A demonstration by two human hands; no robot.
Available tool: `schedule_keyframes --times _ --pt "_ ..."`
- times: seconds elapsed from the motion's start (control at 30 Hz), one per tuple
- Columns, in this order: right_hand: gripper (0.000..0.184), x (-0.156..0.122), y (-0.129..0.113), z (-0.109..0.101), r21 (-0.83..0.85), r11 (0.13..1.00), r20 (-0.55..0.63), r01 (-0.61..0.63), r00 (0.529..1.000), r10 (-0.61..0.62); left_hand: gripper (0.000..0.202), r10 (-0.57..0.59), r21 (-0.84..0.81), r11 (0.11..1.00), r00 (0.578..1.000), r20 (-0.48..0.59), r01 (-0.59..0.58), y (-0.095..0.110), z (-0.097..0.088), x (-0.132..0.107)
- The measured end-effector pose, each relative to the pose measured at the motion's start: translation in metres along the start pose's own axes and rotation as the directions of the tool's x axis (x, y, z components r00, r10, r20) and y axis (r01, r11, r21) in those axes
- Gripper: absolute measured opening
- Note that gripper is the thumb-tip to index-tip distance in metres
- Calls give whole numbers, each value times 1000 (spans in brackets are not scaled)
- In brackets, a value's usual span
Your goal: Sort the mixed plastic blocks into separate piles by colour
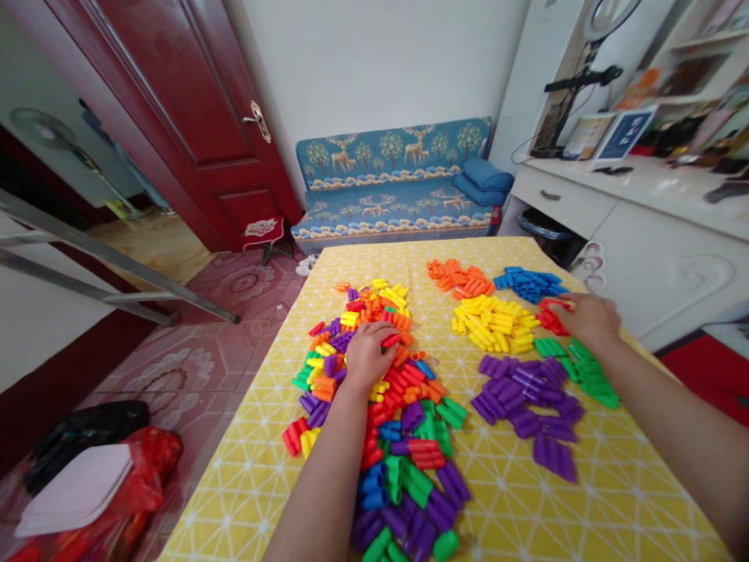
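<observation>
A big mixed heap of plastic blocks (380,406) in many colours lies on the left half of the yellow tablecloth (614,499). My left hand (367,355) rests on top of that heap, fingers curled round a red block (391,340). To the right lie sorted piles: orange (459,279), blue (530,283), yellow (495,321), red (550,316), green (579,367) and purple (527,398). My right hand (588,318) is over the red pile, fingers closed on a red block (555,304) at its top.
A white cabinet (644,257) stands close on the right, with a dark bin (544,230) beside it. A blue patterned sofa (398,187) sits beyond the table's far edge. A red door (187,117) and tiled floor are left; bags (105,468) lie near the table's left corner.
</observation>
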State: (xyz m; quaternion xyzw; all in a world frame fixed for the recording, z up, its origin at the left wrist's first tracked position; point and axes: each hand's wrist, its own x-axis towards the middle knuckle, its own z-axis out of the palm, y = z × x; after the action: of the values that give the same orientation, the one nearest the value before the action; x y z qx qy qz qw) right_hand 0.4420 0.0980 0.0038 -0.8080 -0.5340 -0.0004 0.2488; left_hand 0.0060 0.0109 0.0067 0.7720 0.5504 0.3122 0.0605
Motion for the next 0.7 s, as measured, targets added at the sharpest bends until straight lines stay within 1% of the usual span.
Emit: schedule_keyframes --times 0.07,0.1,0.13,0.17,0.2,0.23,0.3,0.33,0.37,0.4,0.47,0.53,0.6,0.7 --pt "24 -7 -14 -1 73 986 -52 153 987 -149 22 -2 -2 1000 1000 -3 2 -1 1 0" --pt "24 -14 -25 -2 135 958 -75 254 966 -246 23 -6 -2 1000 1000 -5 6 -1 1 0" --pt "23 -24 -38 -2 209 911 -94 355 935 -343 24 -13 -3 1000 1000 -8 13 -1 2 0" --pt "23 -37 -53 -2 292 855 -102 428 903 -417 25 -19 -4 1000 1000 -10 19 -2 2 0" --pt "23 -53 -69 -2 380 794 -80 474 872 -482 27 -24 -6 1000 1000 -12 24 -2 2 0" --pt "22 -72 -85 -2 460 742 -54 487 850 -524 28 -28 -8 1000 1000 -14 28 -3 2 0" --pt "22 -111 -116 2 600 671 70 436 807 -586 30 -33 -13 999 999 -19 33 -3 3 0" --pt "24 -129 -130 5 641 652 130 404 780 -612 30 -36 -15 999 999 -24 36 -4 3 -1" --pt "28 -146 -142 9 665 640 166 386 758 -631 30 -38 -18 999 999 -29 38 -4 3 -1" --pt "34 -160 -153 14 679 629 179 379 746 -642 30 -40 -21 999 999 -34 39 -5 3 -1" --pt "48 -181 -170 27 696 615 175 369 744 -645 34 -48 -25 999 998 -45 47 -6 4 -1" --pt "59 -192 -183 40 708 617 177 343 760 -626 37 -69 -31 997 995 -66 67 -8 6 -1" --pt "64 -197 -193 51 712 629 201 312 767 -609 39 -96 -56 994 990 -101 90 -10 7 0" --pt "63 -201 -204 64 686 657 220 312 773 -596 39 -129 -109 988 980 -151 113 -12 7 0"
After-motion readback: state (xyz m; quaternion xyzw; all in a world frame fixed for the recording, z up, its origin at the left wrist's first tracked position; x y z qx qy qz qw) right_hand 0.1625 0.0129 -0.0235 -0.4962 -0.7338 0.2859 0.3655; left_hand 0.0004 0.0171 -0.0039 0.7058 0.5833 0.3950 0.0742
